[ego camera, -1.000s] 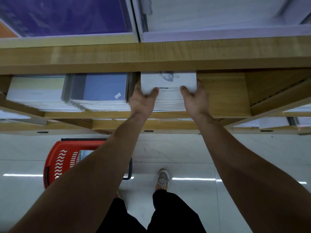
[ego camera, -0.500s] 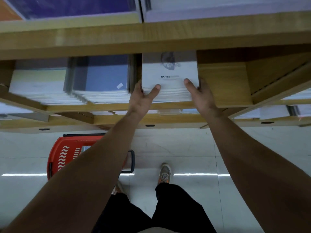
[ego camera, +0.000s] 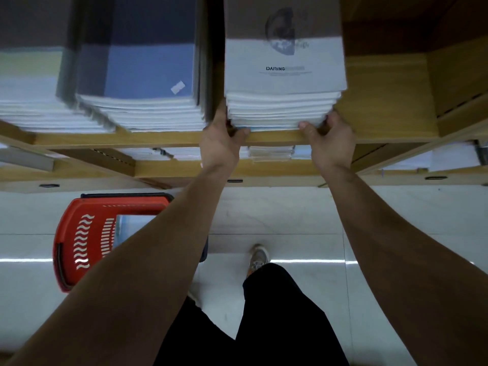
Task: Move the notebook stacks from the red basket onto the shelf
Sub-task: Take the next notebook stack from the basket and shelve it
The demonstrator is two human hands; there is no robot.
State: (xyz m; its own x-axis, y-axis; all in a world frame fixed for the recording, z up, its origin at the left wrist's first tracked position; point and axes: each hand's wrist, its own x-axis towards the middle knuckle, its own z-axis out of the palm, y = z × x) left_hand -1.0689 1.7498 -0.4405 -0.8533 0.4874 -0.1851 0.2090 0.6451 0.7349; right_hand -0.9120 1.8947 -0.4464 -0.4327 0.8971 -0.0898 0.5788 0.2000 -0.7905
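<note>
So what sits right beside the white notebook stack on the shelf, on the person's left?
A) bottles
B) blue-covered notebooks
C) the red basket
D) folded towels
B: a blue-covered notebook stack lies just left of the white notebook stack gripped by the left hand and right hand.

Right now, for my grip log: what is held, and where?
The notebook stack, by its near bottom corners: left hand left, right hand right.
</note>
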